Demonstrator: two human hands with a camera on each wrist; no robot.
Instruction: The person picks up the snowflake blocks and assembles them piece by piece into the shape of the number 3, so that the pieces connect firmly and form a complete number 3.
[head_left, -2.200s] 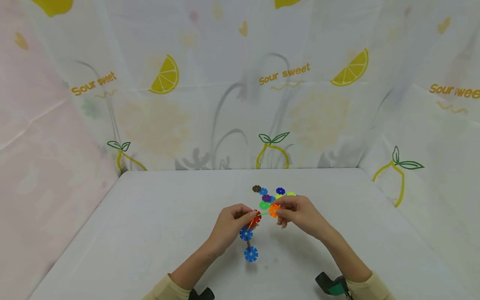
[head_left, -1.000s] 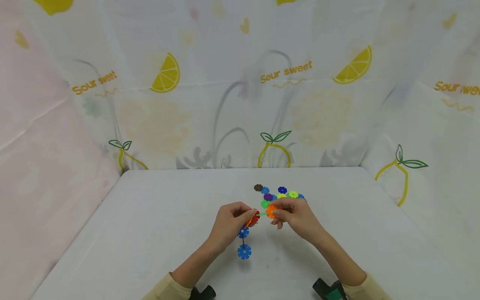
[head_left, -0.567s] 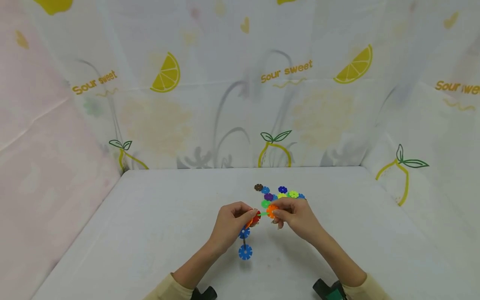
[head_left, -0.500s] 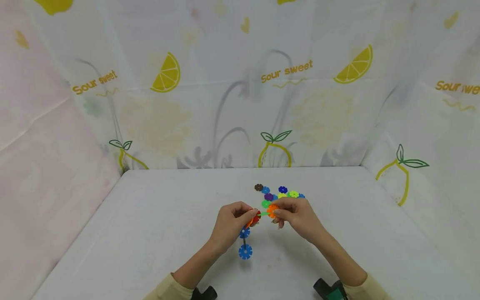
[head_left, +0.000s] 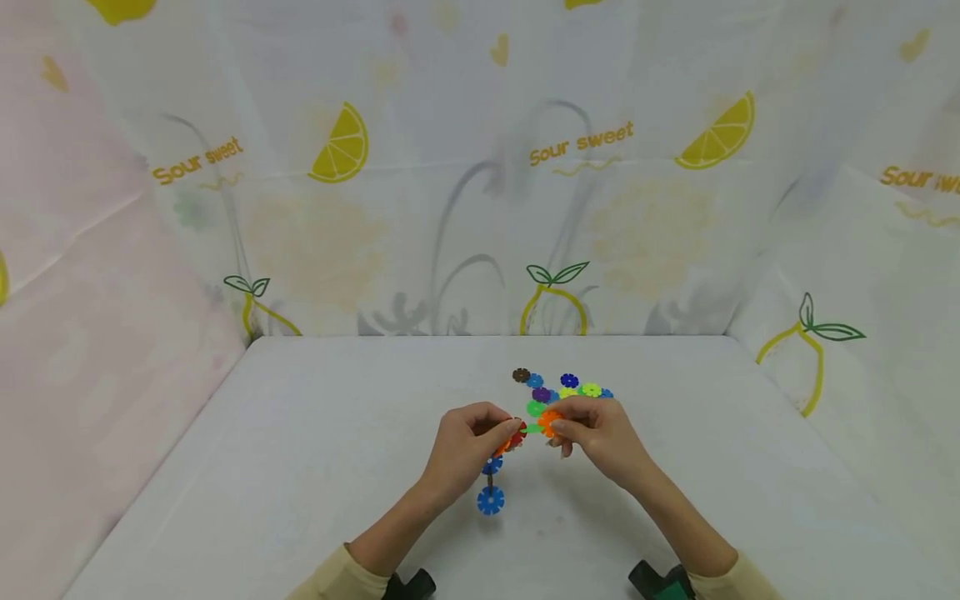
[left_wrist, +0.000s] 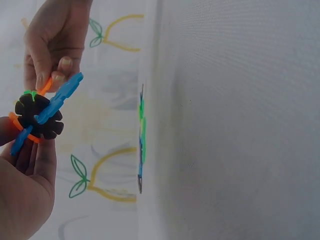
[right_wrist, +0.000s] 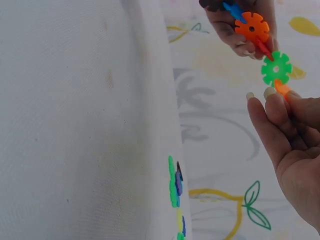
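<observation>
Above the table, both hands hold one chain of slotted plastic snowflake discs. My left hand (head_left: 465, 446) pinches the chain at a red disc (head_left: 521, 435). Thumb and forefinger of my right hand (head_left: 611, 437) pinch an orange disc (head_left: 550, 422) at the other end. Between the hands, a green disc (right_wrist: 283, 64) joins the red one and meets the orange disc's edge. Below the left hand hang a second orange disc (right_wrist: 257, 22), an upper blue disc (head_left: 492, 465), a black or dark brown disc (left_wrist: 27, 107) and a lower blue disc (head_left: 491, 501).
Behind the hands several loose discs lie flat on the white table (head_left: 337, 433), among them a brown disc (head_left: 521, 376), a purple disc (head_left: 541, 395) and a dark blue disc (head_left: 569, 381). A lemon-printed curtain (head_left: 420, 225) stands along the back edge.
The right hand has come slightly closer to the left, narrowing the span between the red and orange discs. The hanging blue end has swung a little left. Both grips stay the same.
</observation>
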